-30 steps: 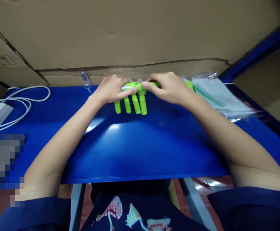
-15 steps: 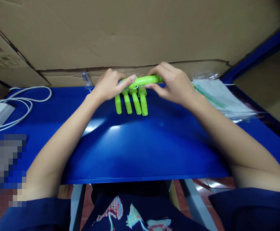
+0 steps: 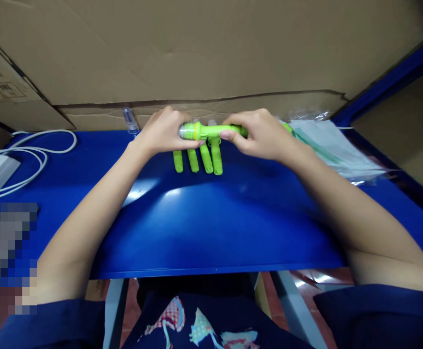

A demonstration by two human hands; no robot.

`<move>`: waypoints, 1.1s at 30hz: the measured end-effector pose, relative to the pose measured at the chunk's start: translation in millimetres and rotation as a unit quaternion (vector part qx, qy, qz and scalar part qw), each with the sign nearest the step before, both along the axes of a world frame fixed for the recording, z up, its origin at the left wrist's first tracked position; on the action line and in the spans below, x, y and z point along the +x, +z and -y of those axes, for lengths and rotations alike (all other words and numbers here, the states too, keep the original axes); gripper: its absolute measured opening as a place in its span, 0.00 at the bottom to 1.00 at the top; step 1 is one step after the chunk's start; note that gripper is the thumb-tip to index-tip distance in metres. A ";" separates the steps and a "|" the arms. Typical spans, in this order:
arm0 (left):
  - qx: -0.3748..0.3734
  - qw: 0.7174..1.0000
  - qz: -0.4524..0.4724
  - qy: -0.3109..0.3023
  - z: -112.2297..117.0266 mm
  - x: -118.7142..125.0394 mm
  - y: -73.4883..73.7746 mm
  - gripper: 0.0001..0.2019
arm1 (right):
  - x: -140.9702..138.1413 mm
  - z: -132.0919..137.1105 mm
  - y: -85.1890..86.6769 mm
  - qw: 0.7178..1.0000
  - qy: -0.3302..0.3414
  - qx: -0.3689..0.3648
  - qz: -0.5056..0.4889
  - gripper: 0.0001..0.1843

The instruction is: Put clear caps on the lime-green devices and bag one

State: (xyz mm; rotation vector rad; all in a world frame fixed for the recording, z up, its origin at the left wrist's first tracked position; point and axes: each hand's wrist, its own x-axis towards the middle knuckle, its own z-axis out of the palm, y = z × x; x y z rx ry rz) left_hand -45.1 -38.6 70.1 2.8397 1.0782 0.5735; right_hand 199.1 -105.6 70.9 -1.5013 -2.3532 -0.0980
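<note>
- A green tube (image 3: 215, 130) is held level just above the far middle of the worktop (image 3: 215, 218), gripped at both ends, seemingly for steadiness.
- Its clear cap (image 3: 186, 131) is pinched by the left hand (image 3: 160, 133); the body is clamped by the right hand (image 3: 260, 135).
- Both wrists are laid low, fingers curled inward.
- A row of tubes (image 3: 204, 160) is lined up directly beneath, side by side.

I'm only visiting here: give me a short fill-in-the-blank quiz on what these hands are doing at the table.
The left hand and right hand hold one green tube by a row of ____ lying tubes. The table is coloured ____. The white cable lies on the person's ____ side.
Missing: four; blue; left.
</note>
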 end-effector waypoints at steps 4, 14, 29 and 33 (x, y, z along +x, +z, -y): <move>0.007 1.000 -0.012 -0.007 2.5 5.5 -3.7 0.21 | 9.1 -6.4 6.2 0.986 0.017 -0.145 -0.083 0.27; 0.013 0.998 -0.068 0.006 9.4 15.4 -9.1 0.29 | 13.2 -2.1 15.6 0.942 0.015 -0.287 -0.172 0.37; -0.013 1.000 -0.009 -0.012 4.8 12.1 -9.8 0.30 | 5.7 -10.9 -4.0 0.993 -0.003 0.006 -0.120 0.24; -0.017 1.000 -0.003 -0.009 6.4 11.7 -7.5 0.30 | 1.4 -4.6 -2.9 0.999 0.012 0.031 -0.041 0.22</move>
